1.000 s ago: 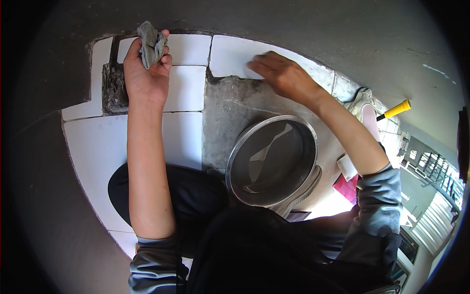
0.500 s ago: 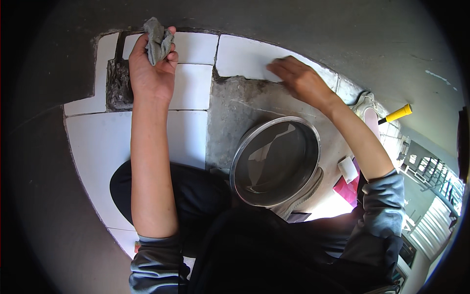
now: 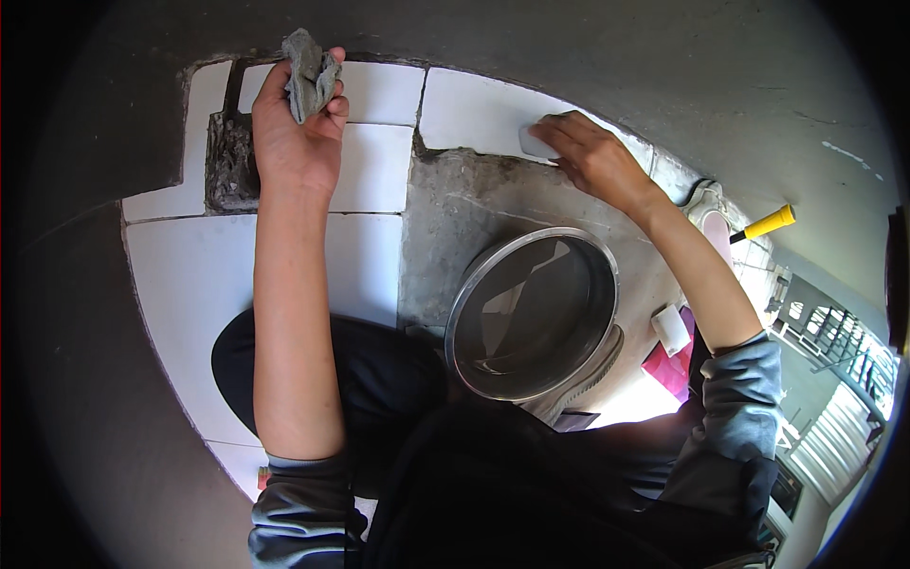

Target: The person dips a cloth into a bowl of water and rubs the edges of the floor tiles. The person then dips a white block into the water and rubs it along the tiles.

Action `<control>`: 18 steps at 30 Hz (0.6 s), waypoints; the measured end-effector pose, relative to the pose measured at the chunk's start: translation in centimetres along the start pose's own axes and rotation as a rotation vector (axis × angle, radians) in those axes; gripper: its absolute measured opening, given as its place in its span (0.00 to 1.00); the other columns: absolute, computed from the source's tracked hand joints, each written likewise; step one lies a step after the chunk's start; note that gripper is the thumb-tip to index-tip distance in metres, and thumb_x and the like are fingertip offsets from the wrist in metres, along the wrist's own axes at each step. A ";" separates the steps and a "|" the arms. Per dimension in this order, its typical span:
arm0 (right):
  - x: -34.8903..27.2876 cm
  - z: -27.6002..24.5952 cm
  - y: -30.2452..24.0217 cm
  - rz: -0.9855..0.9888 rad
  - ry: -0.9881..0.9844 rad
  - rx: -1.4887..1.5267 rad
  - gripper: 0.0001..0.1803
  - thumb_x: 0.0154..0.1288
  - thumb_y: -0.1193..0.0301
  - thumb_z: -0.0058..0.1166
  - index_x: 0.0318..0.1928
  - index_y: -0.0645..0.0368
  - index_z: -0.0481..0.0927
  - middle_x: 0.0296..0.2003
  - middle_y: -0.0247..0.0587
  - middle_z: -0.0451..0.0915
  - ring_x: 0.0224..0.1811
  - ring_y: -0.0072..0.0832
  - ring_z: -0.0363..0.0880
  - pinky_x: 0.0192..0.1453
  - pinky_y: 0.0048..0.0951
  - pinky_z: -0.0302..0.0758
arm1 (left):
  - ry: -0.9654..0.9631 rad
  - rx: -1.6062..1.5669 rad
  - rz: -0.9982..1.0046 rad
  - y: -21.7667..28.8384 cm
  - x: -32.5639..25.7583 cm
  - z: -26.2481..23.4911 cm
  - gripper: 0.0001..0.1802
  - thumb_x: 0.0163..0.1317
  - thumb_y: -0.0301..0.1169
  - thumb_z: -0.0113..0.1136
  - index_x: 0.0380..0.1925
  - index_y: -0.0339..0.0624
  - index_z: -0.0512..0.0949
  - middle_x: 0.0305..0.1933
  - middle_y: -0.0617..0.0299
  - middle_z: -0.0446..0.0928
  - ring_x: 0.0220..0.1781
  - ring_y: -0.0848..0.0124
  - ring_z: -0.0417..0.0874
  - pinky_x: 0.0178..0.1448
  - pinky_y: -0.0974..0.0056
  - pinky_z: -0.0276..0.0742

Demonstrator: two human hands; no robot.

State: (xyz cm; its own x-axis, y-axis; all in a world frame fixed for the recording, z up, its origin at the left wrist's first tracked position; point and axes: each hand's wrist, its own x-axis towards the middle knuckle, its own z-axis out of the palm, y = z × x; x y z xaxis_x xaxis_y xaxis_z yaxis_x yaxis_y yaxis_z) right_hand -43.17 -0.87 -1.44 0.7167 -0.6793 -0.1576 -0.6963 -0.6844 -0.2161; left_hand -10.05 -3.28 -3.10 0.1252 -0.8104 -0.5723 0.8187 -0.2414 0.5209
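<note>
My left hand (image 3: 299,133) is turned palm up at the far left, its fingers closed around a crumpled grey rag (image 3: 311,78). It hangs over white floor tiles (image 3: 372,166). My right hand (image 3: 592,156) reaches to the long white tile (image 3: 474,109) by the wall, fingers bent and close together at the tile's near edge. A pale grey patch shows at its fingertips; whether it is a held thing or a shadow I cannot tell. Between my arms, nearer to me, stands a round metal basin (image 3: 531,313) with dark, reflecting water in it.
A square gap (image 3: 230,166) with rough mortar lies left of my left hand. Bare grey concrete (image 3: 455,209) borders the tiles. To the right are a yellow-handled tool (image 3: 768,223), a white block (image 3: 671,330) and a pink sheet (image 3: 668,370). A dark wall (image 3: 569,47) runs behind.
My right hand has shifted slightly to the right along the tile, and the pale patch now shows at its fingertips. My left hand with the rag has barely moved.
</note>
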 end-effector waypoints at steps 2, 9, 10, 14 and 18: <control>0.7 0.4 -0.5 -0.039 0.034 -0.023 0.29 0.51 0.81 0.60 0.57 0.59 0.76 0.52 0.45 0.78 0.54 0.42 0.77 0.59 0.36 0.77 | -0.006 0.007 -0.008 -0.2 0.0 0.1 0.11 0.71 0.33 0.44 0.43 0.41 0.74 0.42 0.52 0.82 0.30 0.73 0.73 0.30 0.71 0.69; 3.3 1.6 -1.8 -0.167 0.082 0.023 0.29 0.50 0.81 0.60 0.57 0.59 0.76 0.51 0.44 0.79 0.53 0.42 0.77 0.58 0.36 0.78 | 0.033 0.005 -0.022 -0.2 0.4 -1.1 0.17 0.71 0.35 0.42 0.47 0.35 0.75 0.47 0.50 0.81 0.31 0.70 0.74 0.33 0.70 0.70; 2.1 0.9 -1.2 -0.120 0.045 0.021 0.30 0.49 0.81 0.61 0.57 0.58 0.75 0.51 0.44 0.78 0.54 0.42 0.77 0.59 0.36 0.77 | 0.032 -0.014 -0.024 0.0 0.6 -1.1 0.17 0.71 0.35 0.42 0.47 0.36 0.75 0.47 0.50 0.80 0.31 0.70 0.74 0.33 0.70 0.70; 0.3 0.0 -0.2 -0.023 -0.014 0.040 0.32 0.48 0.81 0.62 0.58 0.58 0.75 0.53 0.44 0.78 0.55 0.42 0.76 0.62 0.37 0.76 | 0.027 0.004 -0.004 -0.1 0.4 -0.1 0.17 0.71 0.35 0.43 0.48 0.35 0.75 0.47 0.50 0.81 0.30 0.70 0.75 0.33 0.70 0.70; 3.4 1.6 -2.1 -0.127 0.066 -0.034 0.30 0.49 0.81 0.60 0.57 0.58 0.76 0.53 0.44 0.78 0.56 0.41 0.76 0.62 0.36 0.76 | 0.028 0.010 -0.032 -0.3 0.2 -0.4 0.17 0.71 0.35 0.42 0.47 0.36 0.75 0.47 0.50 0.81 0.31 0.70 0.74 0.33 0.70 0.70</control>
State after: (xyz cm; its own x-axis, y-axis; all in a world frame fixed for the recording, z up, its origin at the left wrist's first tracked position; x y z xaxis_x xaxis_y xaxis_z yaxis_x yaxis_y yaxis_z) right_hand -39.22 -1.32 -3.02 0.7957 -0.6019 -0.0670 -0.6019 -0.7738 -0.1973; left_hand -10.08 -3.18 -3.60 0.1147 -0.7872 -0.6059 0.8167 -0.2726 0.5087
